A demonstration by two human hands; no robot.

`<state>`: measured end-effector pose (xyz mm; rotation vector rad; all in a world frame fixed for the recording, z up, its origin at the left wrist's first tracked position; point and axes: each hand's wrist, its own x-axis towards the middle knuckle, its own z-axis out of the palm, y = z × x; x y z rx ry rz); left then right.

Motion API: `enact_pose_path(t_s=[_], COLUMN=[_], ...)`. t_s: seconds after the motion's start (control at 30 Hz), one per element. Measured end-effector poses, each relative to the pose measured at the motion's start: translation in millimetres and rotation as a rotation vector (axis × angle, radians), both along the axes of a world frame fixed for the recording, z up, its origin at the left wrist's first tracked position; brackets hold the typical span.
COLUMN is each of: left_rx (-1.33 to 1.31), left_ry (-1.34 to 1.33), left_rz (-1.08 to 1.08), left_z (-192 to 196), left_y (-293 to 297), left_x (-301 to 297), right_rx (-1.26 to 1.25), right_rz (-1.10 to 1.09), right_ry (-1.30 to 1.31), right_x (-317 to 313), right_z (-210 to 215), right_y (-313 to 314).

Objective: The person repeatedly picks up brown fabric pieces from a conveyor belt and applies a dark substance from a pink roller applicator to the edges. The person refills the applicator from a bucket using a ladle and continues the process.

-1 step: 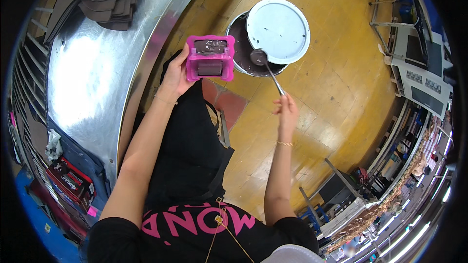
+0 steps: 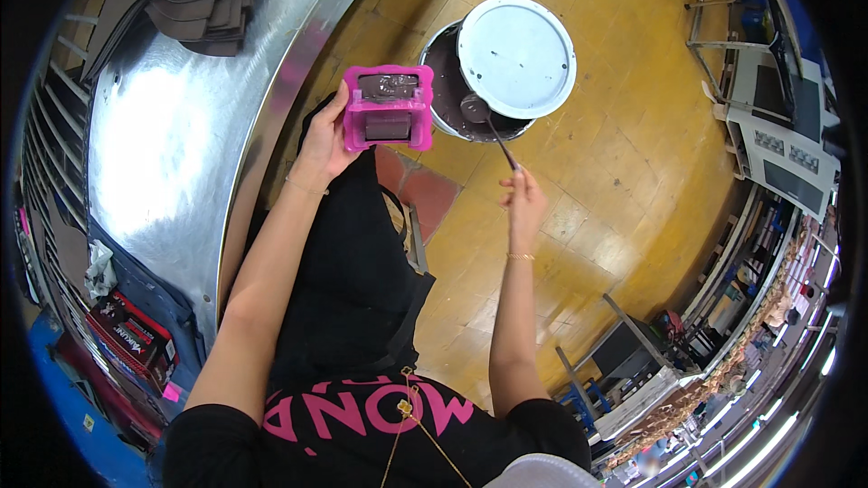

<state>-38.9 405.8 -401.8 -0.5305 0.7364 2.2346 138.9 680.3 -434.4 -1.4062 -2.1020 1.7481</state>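
My left hand (image 2: pixel 327 137) is closed on the side of a pink plastic roller applicator (image 2: pixel 351 108), held level over the floor beside the metal table. Glossy dark paste lies in its upper opening, and a dark roller shows in the lower one. In my right hand (image 2: pixel 524 203) is the end of a long metal ladle (image 2: pixel 504 148). Its small round bowl, coated with dark paste, is over the mouth of a bucket (image 2: pixel 443 54). Dark paste fills the part of the bucket I can see. A white round lid (image 2: pixel 517 54) lies askew across the bucket's right side.
On the left stands a shiny metal table (image 2: pixel 154 154) with a stack of dark flat pieces (image 2: pixel 203 9) at its far end. A red and black box (image 2: pixel 134 334) is at lower left. Shelving and a grey machine (image 2: pixel 787 140) stand on the right.
My right hand has shifted slightly left and away from me, and the ladle's bowl has moved a little left over the bucket. The pink roller applicator has barely moved.
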Motion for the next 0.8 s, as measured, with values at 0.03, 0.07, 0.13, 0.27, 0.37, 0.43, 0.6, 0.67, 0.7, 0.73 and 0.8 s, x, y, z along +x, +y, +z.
enact_pose_path(t_s=[0.03,0.07,0.13,0.27,0.37,0.43,0.6,0.67,0.7,0.73,0.8], left_rx=[0.008,-0.008,-0.041,-0.035,-0.032,-0.031,-0.037,-0.035,-0.041,-0.046,-0.015], left_ry=[-0.012,-0.023,-0.040,-0.035,-0.047,-0.061,-0.044,-0.045,-0.045,-0.046,-0.037], left_rz=[0.000,0.004,0.007,0.013,0.009,0.010,0.012,0.003,-0.001,-0.005,-0.007], left_z=[-4.6,-3.2,2.5,-1.6,-1.8,-7.8,-0.1,-1.9,-1.0,-0.4,-1.3], left_y=[-4.1,-5.1,-6.2,-7.8,-8.8,-12.2,-6.2,-7.9,-7.4,-6.6,-6.3], left_x=[0.6,2.4,4.0,2.5,6.4,9.3,12.4,13.3,13.7,13.8,15.0], right_rx=[0.063,0.272,0.688,0.949,0.971,1.005,1.019,1.019,1.037,1.055,1.059], right_rz=[0.027,0.148,0.386,0.566,0.548,0.576,0.620,0.634,0.650,0.665,0.625], right_ry=[-0.049,-0.071,-0.104,-0.266,-0.216,-0.222,-0.241,-0.277,-0.283,-0.290,-0.236], right_x=[-4.0,-3.2,-3.1,-14.9,-14.3,-15.2,-8.6,-6.8,-5.1,-3.2,0.5], right_z=[-17.8,-36.2,-64.9,-81.1,-81.8,-75.3,-76.5,-71.0,-70.5,-69.8,-65.8], right_y=[-6.4,-8.2,-12.7,-9.0,-3.9,-1.3,7.9,8.8,12.1,14.8,15.7])
